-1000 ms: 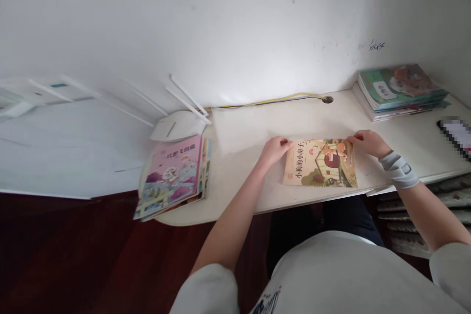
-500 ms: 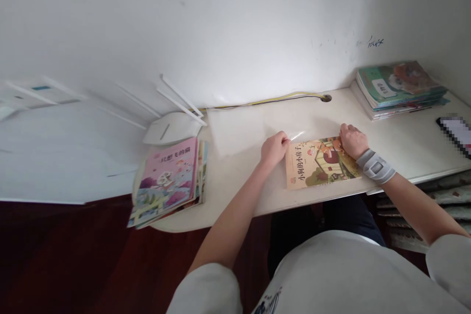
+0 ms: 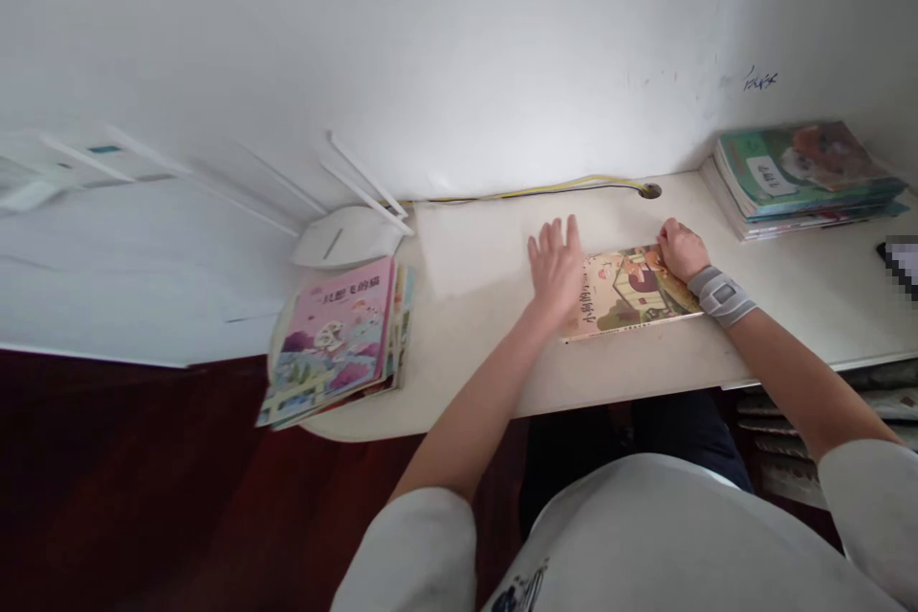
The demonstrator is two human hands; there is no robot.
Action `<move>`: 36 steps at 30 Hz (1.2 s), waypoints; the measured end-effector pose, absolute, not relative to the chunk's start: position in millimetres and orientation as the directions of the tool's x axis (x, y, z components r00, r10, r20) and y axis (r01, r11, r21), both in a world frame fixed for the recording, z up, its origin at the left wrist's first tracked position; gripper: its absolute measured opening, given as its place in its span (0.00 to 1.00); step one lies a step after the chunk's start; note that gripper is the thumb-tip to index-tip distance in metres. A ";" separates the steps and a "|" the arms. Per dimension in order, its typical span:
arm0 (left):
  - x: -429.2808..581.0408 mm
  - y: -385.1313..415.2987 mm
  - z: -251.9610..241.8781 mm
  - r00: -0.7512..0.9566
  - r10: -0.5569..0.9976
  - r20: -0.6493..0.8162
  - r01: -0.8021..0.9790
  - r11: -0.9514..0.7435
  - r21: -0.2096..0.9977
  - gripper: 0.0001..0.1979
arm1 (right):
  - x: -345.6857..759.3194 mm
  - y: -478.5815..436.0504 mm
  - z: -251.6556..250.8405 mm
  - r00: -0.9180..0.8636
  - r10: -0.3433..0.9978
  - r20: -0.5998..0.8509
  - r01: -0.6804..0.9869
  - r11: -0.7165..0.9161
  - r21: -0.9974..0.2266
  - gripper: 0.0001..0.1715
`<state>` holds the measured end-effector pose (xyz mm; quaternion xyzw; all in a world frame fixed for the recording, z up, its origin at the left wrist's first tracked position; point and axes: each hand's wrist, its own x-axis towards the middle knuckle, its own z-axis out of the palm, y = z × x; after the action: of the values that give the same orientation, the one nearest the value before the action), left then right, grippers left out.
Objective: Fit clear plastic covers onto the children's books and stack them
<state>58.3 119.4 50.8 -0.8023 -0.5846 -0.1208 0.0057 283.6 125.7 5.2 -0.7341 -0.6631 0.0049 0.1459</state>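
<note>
A picture book (image 3: 631, 292) with a cream and green cover lies in front of me on the white desk (image 3: 466, 344). My left hand (image 3: 556, 268) is at the book's left edge, fingers spread and holding nothing. It hides part of that edge. At the upper right corner my right hand (image 3: 683, 251), with a grey wrist wrap below it, has its fingers closed on the book. To the left of my left hand, a pale, see-through sheet (image 3: 463, 249) seems to lie flat on the desk.
A stack of books (image 3: 337, 330) with a pink one on top overhangs the desk's left end. Behind it stands a white router (image 3: 349, 237) with antennas. Another book stack (image 3: 803, 172) sits at the back right, near a phone (image 3: 902, 263). Cables (image 3: 545, 191) run along the wall.
My left hand has opened from a pinch at the book's upper left corner, its fingers now spread. My right hand stays at the right corner. The view has shifted slightly.
</note>
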 end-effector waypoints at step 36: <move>72.5 84.3 10.0 0.317 0.948 0.031 0.934 -0.317 0.164 0.32 | 260.8 84.4 6.4 -0.281 0.958 0.057 0.956 0.284 -0.075 0.44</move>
<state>72.5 84.3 10.0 -0.8094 -0.5813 -0.0604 -0.0578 260.8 84.4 6.4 -0.5981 -0.8001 0.0131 0.0452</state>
